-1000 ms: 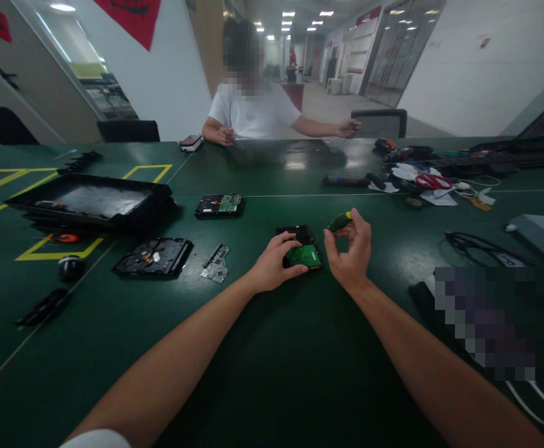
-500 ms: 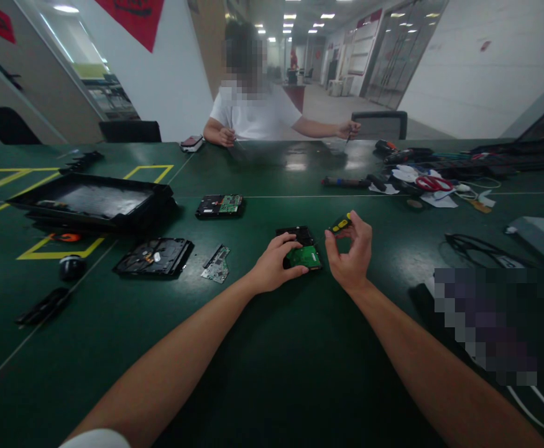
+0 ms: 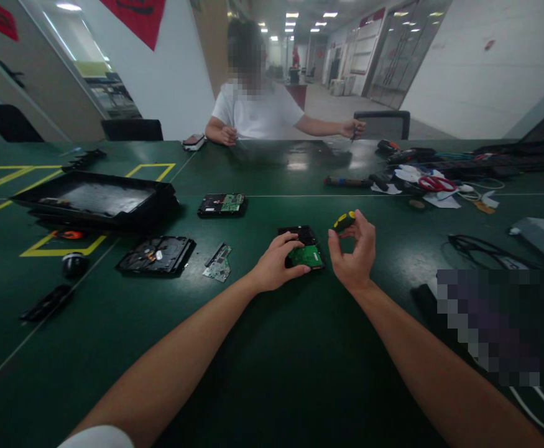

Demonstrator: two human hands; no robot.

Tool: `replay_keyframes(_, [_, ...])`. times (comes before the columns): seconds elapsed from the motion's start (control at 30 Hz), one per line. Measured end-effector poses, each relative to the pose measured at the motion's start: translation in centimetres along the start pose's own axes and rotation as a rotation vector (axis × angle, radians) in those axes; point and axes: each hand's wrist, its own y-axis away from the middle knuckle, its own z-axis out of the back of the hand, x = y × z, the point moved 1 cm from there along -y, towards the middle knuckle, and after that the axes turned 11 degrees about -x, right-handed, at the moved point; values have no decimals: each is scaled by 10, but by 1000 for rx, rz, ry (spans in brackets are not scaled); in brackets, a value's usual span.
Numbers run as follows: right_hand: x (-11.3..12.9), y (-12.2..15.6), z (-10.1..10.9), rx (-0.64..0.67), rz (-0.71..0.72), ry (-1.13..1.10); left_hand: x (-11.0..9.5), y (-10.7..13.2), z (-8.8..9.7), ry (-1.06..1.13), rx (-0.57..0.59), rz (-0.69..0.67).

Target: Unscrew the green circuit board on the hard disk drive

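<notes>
While my left hand (image 3: 276, 264), half curled, steadies the hard drive (image 3: 306, 256) just right of the frame's centre, my right hand (image 3: 356, 255) pinches a green-and-yellow tool handle (image 3: 344, 221) between thumb and fingertips. The drive lies left of that handle, its long axis leaning toward the upper left – my left hand touches it, my right is apart. At left, a black tray (image 3: 153, 202) holds small bits (image 3: 55, 202), too blurred to name.

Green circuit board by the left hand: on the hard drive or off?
On: the circuit board covers part of the hard drive.
</notes>
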Motion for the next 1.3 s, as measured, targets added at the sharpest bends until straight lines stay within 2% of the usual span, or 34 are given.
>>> replay_keyframes(0.27, [0,3,-2,53,-43,-61,0,-1,0,0,2,-2])
replay_keyframes(0.5, [-1,2,0,2,-11,-25,1,-1,0,-1,-1,-8])
replay_keyframes(0.7, [2,0,0,44,-6,-41,-2,-1,0,10,-5,3])
replay_keyframes(0.87, [3,-1,0,22,-17,9,0,0,0,7,-6,-3])
replay_keyframes(1.03, [4,-1,1,36,-13,-31,1,0,-1,11,-4,-12])
replay_keyframes(1.3, [-2,4,-2,39,-46,-52,2,-1,-2,13,-7,-13])
